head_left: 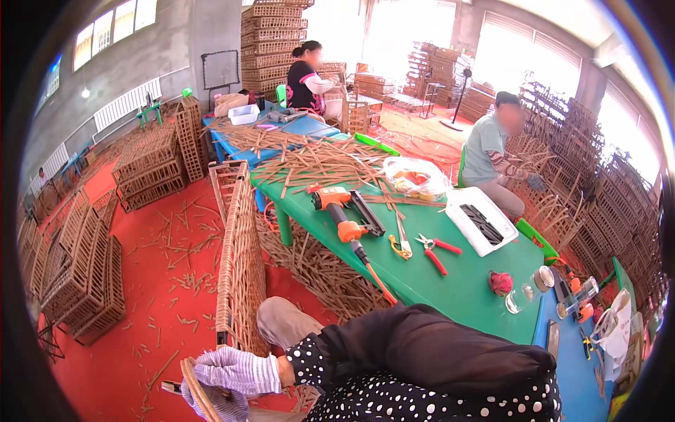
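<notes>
Low at the left, my right hand (239, 369), in a striped white-and-purple glove, is closed round a curved wicker strip (199, 390). Just below it shows more striped glove, seemingly my left hand (228, 406), whose fingers are hidden at the lower edge. A short piece with a pale, metal-looking end (171, 387) sticks out left of the strip; its kind is unclear. Beyond my hands a tall woven wicker basket (242, 281) stands on edge against my knee, beside the green table (450, 295).
On the green table lie an orange-black nail gun (348, 214) with hose, red-handled pruning shears (437, 253), a white tray (460, 239) of dark strips, a glass jar (524, 299) and loose wooden strips (323, 162). Stacked crates (84, 274) stand leftward on the red floor. Two people (485, 155) sit working farther back.
</notes>
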{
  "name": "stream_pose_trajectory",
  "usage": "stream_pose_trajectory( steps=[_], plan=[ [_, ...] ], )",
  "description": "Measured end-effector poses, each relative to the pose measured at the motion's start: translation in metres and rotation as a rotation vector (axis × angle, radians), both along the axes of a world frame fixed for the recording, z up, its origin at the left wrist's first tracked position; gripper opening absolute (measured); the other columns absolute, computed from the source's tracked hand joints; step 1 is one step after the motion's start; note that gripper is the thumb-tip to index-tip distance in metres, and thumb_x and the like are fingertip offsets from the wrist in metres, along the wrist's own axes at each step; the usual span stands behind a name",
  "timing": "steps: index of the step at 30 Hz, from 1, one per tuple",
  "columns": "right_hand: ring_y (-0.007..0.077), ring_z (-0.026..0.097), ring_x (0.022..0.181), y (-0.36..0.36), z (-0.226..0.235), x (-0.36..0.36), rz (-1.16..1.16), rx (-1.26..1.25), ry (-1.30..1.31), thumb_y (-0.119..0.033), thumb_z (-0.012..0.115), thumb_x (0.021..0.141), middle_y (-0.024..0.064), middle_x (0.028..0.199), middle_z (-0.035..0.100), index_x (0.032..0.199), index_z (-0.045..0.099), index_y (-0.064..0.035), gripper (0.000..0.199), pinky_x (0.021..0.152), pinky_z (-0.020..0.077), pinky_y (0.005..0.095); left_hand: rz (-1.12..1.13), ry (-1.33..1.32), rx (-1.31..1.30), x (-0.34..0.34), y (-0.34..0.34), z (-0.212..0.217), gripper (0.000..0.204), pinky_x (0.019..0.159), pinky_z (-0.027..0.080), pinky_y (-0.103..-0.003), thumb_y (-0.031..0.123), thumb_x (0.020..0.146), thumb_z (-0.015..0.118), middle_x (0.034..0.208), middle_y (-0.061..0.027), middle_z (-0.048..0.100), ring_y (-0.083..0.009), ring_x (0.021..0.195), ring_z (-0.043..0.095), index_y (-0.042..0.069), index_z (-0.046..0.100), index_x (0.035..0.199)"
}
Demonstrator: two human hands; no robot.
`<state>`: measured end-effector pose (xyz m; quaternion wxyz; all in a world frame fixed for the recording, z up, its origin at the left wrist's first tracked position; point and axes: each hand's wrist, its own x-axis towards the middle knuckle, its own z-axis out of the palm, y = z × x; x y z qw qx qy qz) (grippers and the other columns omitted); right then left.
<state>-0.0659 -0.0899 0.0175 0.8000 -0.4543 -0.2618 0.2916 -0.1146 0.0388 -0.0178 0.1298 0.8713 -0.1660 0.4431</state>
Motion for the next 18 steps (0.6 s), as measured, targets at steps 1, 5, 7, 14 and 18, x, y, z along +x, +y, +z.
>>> stream_pose_trajectory(
  steps=[1, 5, 7, 14, 18],
  plan=[
    [0.0081, 0.057, 0.068, 0.001, -0.002, 0.001, 0.003, 0.026, -0.005, -0.022, 0.050, 0.092, -0.0001, 0.076, 0.062, 0.094, 0.059, -0.0031, 0.021, 0.059, 0.0464, 0.0226, -0.003, -0.001, -0.007, 0.001, 0.001, -0.002, 0.049, 0.077, 0.044, -0.048, 0.041, 0.082, 0.057, 0.091, -0.0185, 0.055, -0.0363, 0.085, 0.053, -0.001, 0.052, 0.107],
    [0.0088, 0.058, 0.069, 0.001, -0.005, 0.002, 0.019, 0.049, -0.007, -0.023, 0.049, 0.093, 0.0006, 0.076, 0.062, 0.093, 0.059, -0.0027, 0.022, 0.060, 0.0469, 0.0229, 0.019, 0.052, -0.014, -0.001, 0.000, -0.003, 0.051, 0.078, 0.044, -0.048, 0.041, 0.082, 0.057, 0.093, -0.0186, 0.055, -0.0364, 0.086, 0.053, 0.000, 0.051, 0.111],
    [0.0091, 0.059, 0.069, 0.000, -0.005, 0.005, 0.011, 0.023, -0.016, -0.023, 0.049, 0.093, 0.0009, 0.076, 0.063, 0.093, 0.059, -0.0028, 0.023, 0.061, 0.0474, 0.0232, -0.057, 0.086, -0.173, 0.002, -0.002, -0.015, 0.048, 0.081, 0.043, -0.047, 0.037, 0.082, 0.057, 0.097, -0.0186, 0.055, -0.0368, 0.090, 0.053, 0.000, 0.050, 0.113],
    [0.0094, 0.059, 0.071, 0.000, 0.002, 0.011, -0.051, 0.095, -0.088, -0.026, 0.048, 0.093, 0.0021, 0.077, 0.063, 0.091, 0.059, -0.0034, 0.025, 0.063, 0.0485, 0.0244, 0.034, 0.003, 0.033, 0.004, 0.022, -0.042, 0.037, 0.090, 0.041, -0.042, 0.015, 0.083, 0.056, 0.106, -0.0194, 0.055, -0.0396, 0.104, 0.051, 0.000, 0.049, 0.115],
    [0.0093, 0.058, 0.072, -0.006, 0.008, 0.011, 0.100, -0.018, -0.270, -0.025, 0.043, 0.095, 0.0018, 0.076, 0.062, 0.090, 0.059, -0.0034, 0.027, 0.065, 0.0490, 0.0251, -0.032, 0.117, 0.006, -0.007, 0.028, -0.026, 0.028, 0.088, 0.037, -0.051, 0.020, 0.082, 0.056, 0.103, -0.0206, 0.056, -0.0432, 0.102, 0.050, 0.001, 0.054, 0.102]
  ],
)
